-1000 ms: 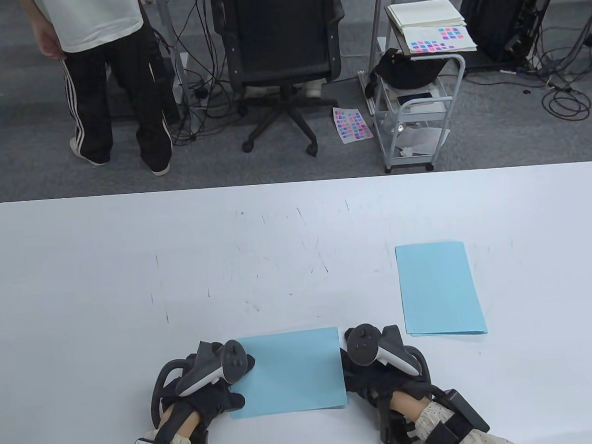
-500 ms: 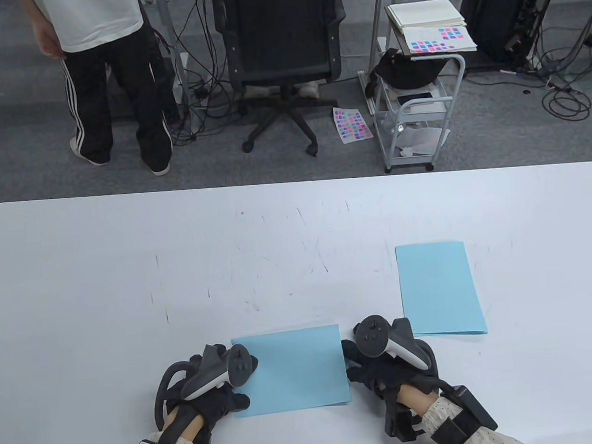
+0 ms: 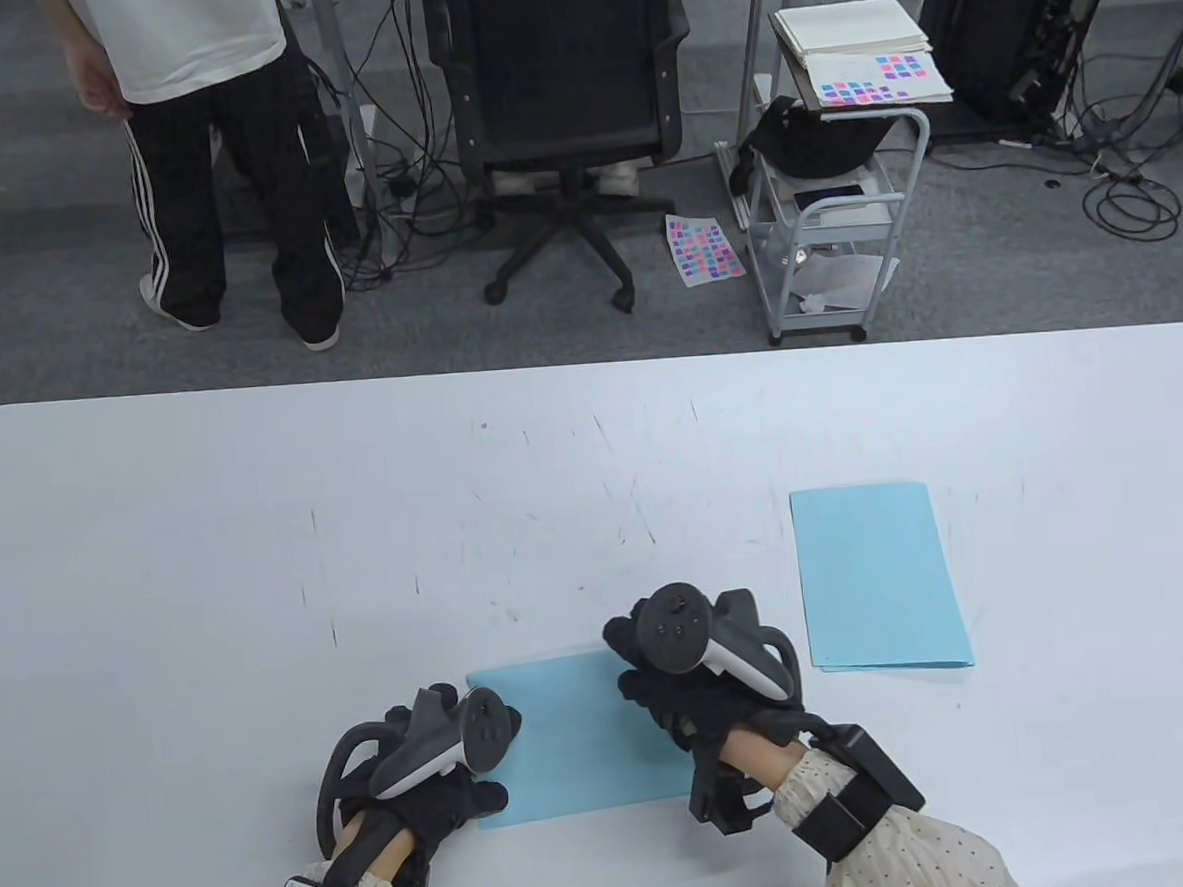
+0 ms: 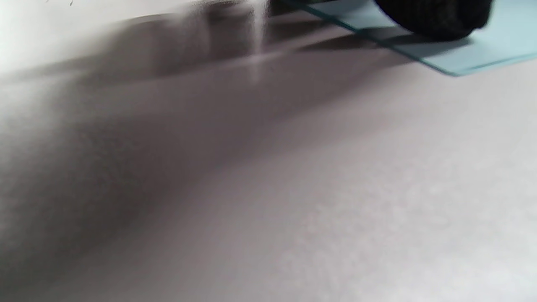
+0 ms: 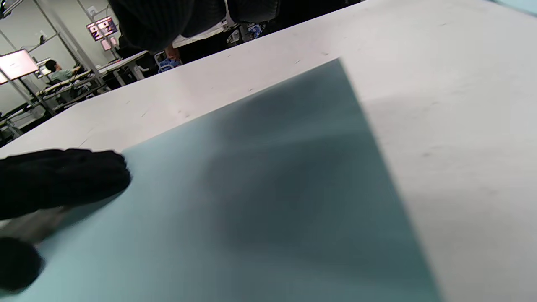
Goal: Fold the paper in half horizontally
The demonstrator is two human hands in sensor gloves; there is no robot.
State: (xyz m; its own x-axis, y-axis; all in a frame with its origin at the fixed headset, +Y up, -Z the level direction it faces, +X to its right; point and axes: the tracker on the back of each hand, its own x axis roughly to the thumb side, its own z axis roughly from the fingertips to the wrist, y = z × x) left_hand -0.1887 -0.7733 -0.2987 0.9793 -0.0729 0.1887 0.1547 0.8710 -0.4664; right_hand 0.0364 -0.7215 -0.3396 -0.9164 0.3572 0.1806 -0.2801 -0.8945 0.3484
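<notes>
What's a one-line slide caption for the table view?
Gloved left hand rests on the folded blue paper's left edge as the right hand reaches over its far right part; a second blue sheet lies aside.

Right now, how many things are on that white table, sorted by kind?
Light blue folded papers: 2, one under the hands, one lying apart on the right
Gloved hands: 2, left hand, right hand
Total: 4
</notes>
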